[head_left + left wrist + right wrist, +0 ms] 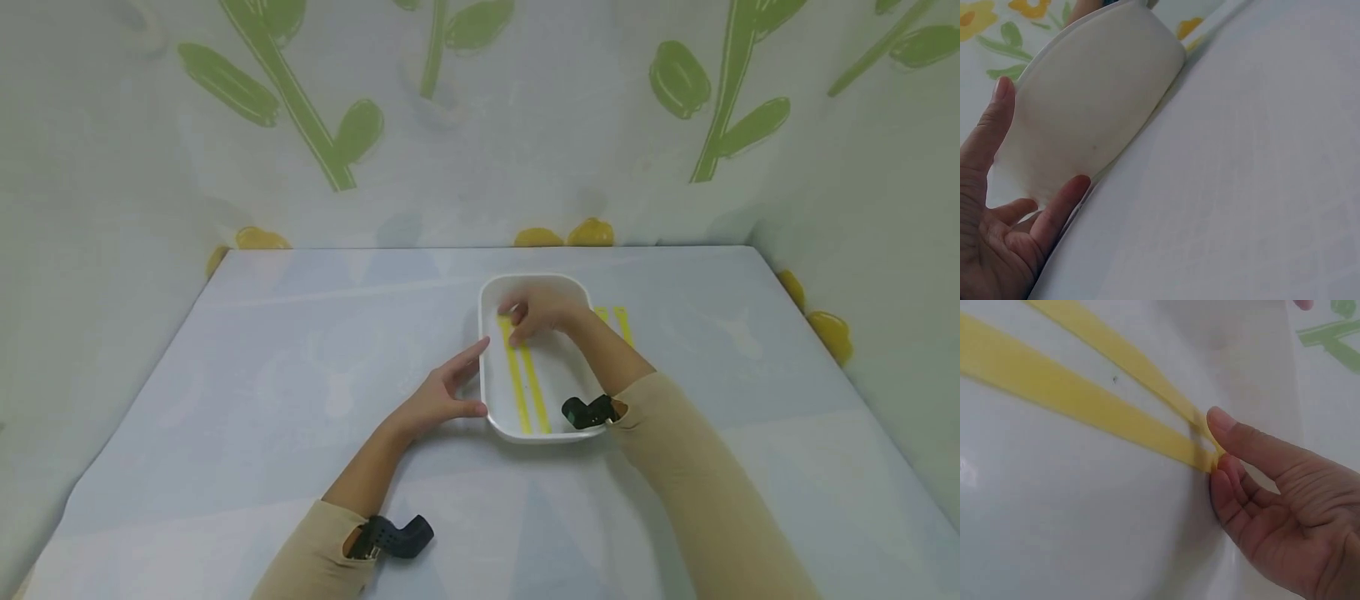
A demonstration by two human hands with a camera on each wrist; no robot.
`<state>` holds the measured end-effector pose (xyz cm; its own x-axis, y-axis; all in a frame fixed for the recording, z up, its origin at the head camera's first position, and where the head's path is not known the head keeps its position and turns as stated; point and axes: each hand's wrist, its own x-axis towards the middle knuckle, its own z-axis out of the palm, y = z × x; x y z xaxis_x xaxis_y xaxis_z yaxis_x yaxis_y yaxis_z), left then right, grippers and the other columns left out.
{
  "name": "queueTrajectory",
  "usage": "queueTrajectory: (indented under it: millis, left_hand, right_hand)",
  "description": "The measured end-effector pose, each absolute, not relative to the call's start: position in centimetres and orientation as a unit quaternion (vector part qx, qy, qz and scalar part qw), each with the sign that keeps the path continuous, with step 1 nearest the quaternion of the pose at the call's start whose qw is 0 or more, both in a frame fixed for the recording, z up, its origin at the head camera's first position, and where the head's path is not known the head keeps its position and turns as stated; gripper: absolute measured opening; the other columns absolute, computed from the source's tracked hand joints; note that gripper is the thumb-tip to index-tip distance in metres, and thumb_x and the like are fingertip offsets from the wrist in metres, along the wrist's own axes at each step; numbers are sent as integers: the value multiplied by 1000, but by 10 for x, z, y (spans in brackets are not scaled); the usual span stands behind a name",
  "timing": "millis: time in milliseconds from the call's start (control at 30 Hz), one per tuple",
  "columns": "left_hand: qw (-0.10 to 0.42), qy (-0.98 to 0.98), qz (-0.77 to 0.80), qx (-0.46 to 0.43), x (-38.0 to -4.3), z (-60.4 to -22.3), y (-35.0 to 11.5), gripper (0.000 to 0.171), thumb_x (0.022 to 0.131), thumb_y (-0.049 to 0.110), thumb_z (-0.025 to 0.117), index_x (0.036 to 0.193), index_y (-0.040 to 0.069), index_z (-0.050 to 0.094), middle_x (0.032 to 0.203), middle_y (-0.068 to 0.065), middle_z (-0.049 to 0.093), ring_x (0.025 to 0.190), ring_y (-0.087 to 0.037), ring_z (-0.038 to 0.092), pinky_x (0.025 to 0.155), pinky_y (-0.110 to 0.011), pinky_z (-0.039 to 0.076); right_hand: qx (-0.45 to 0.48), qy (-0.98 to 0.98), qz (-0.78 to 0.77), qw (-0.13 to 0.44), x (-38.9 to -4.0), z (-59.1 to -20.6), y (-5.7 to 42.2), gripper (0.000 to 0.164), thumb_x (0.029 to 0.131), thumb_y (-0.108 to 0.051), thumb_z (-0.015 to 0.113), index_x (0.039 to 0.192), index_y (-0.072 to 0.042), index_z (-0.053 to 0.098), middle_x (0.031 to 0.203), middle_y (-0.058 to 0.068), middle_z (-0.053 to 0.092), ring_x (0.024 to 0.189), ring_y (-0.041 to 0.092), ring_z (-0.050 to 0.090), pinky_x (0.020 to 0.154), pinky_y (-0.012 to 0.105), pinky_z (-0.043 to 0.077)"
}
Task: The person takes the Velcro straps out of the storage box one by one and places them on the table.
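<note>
Two long yellow strips [534, 387] lie side by side in a shallow white tray [495, 425]. Over their far ends is my right hand [542, 310], with bent fingers and a thumb pinching the end of one strip [1072, 394]. In the right wrist view the other strip [1104, 344] runs close by the thumb, and the fingertips partly hide both ends. My left hand [441, 398] rests against the tray's left side, its thumb and fingers spread apart; the left wrist view shows them along the tray's outer wall [1091, 94].
Beyond the tray's right side more yellow strips [623, 325] lie on the pale table [300, 375], partly hidden by the right forearm. A white wall [540, 150] with painted green leaves stands behind the table. Each wrist carries a black camera [405, 537].
</note>
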<state>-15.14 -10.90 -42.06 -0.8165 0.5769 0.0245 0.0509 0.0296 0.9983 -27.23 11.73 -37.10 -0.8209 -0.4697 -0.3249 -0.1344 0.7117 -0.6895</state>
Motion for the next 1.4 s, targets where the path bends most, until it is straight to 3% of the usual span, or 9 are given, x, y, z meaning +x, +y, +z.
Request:
queueTrajectory:
  millis: [333, 800, 1033, 1400]
  left_hand:
    - [193, 692, 652, 240, -152, -421, -109, 107, 64, 43, 83, 150, 15, 27, 157, 2, 23, 143, -25, 23, 116, -44, 15]
    - [207, 695, 651, 223, -152, -419, -109, 96, 72, 21, 83, 150, 19, 27, 156, 9, 24, 143, -24, 24, 116, -44, 16]
    - [207, 692, 656, 222, -152, -420, -110, 102, 66, 37, 84, 150, 24, 28, 156, 7, 23, 143, -24, 24, 116, -44, 16]
    - [213, 679, 665, 226, -152, -420, -109, 104, 65, 39, 83, 150, 23, 27, 157, 5, 21, 144, -24, 21, 116, -43, 14]
  right_hand:
    - [-138, 921, -301, 206, -269, -376, 108, 55, 66, -19, 86, 114, -6, 63, 92, 8, 61, 84, 21, 56, 74, 27, 45]
    - [-170, 923, -290, 185, -269, -381, 104, 50, 65, -17, 87, 108, -5, 64, 95, 9, 59, 88, 22, 53, 77, 29, 45]
    - [-199, 912, -312, 177, -268, -380, 102, 39, 66, -15, 85, 99, -4, 68, 82, 5, 57, 76, 18, 51, 67, 25, 42]
    - [-200, 887, -358, 214, -267, -378, 105, 29, 78, -19, 77, 101, -5, 66, 78, 4, 60, 57, 15, 54, 55, 25, 48]
